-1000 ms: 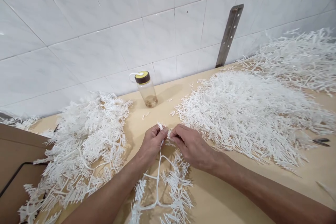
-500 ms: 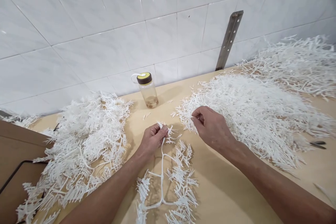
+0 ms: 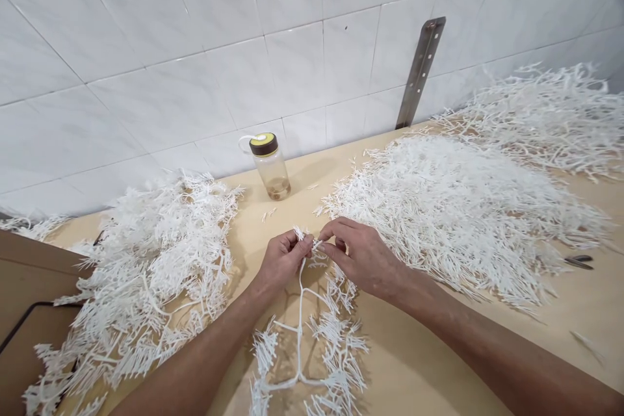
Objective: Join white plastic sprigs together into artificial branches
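Observation:
A white branched plastic stem with feathery sprigs on its side arms lies on the wooden table in front of me. My left hand is closed in a pinch on its upper end, where short white tips stick out past the thumb. Close beside it, my right hand pinches a small white sprig against that same end. Whether the sprig is joined to the stem there cannot be made out. To the right spreads a large heap of loose white sprigs.
Branched white pieces are piled at the left, beside a brown box. A clear bottle with a yellow-and-dark lid stands near the tiled wall. Small dark snips lie at the right. A metal bracket rises behind.
My right hand has moved left from the edge of the sprig heap to the stem's upper end. The left hand has kept its pinch there.

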{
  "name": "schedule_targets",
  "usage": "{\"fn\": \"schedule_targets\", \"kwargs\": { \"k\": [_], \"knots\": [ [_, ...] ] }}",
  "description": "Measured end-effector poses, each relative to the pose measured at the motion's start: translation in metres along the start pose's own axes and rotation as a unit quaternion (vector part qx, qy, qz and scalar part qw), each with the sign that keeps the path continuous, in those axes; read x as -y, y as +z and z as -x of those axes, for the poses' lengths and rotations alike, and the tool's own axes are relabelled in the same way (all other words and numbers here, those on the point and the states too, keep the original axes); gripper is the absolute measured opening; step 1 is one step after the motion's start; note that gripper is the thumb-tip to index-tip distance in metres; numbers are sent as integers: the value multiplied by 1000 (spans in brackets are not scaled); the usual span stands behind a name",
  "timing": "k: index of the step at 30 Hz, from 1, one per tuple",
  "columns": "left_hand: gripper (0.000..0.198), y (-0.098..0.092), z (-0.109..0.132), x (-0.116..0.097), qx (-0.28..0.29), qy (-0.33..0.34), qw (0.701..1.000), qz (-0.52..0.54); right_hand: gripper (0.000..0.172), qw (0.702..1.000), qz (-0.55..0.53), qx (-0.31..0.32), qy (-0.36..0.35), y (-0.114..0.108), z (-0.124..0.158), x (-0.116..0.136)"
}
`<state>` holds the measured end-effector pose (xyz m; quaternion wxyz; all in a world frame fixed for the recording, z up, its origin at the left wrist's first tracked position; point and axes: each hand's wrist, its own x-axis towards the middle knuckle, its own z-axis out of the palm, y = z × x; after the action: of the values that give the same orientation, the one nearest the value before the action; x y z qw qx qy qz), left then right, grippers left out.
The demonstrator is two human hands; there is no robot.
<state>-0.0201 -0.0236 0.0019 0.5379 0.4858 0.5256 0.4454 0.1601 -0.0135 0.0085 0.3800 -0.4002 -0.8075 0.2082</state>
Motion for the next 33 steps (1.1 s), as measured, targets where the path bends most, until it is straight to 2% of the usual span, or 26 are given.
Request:
{"fn": "schedule_targets", "kwargs": {
  "k": [7, 10, 14, 17, 19, 21, 23, 26, 28, 30, 33],
  "knots": [
    [45, 2, 2, -4, -14, -2, 1000, 0, 6, 1000, 7, 16, 0, 0, 1, 4],
    [44, 3, 3, -5, -17, 5, 1000, -7, 11, 1000, 16, 20, -6, 1, 1, 5],
    [41, 3, -1, -3, -30, 8, 999, 11, 20, 996, 55, 35, -65, 9, 6, 13],
    [42, -1, -6, -2, -51, -9, 998, 19, 23, 984, 60, 91, -138, 18, 14, 25],
    [42, -4, -8, -2, -46, -18, 998, 24, 20, 982, 36, 107, -150, 20, 16, 31],
    [42, -7, -9, -2, -21, -14, 999, 33, 17, 992, 7, 68, -104, 15, 14, 31],
    [42, -9, -9, -2, 1, -8, 999, 41, 16, 999, -7, -1, -36, 4, 8, 24],
    [43, -10, -8, -1, 21, -3, 999, 41, 11, 996, 31, -84, 17, -15, -1, 5],
    [45, -10, -8, -1, 31, -3, 999, 39, 8, 990, 86, -97, 60, -23, -3, -5],
    [46, -10, -7, -3, 33, -7, 999, 39, 14, 984, 113, -94, 100, -25, -3, -10],
    [46, -5, -5, -6, 31, -4, 999, 38, 23, 989, 34, -35, 142, -21, -2, -5]
  ]
}}
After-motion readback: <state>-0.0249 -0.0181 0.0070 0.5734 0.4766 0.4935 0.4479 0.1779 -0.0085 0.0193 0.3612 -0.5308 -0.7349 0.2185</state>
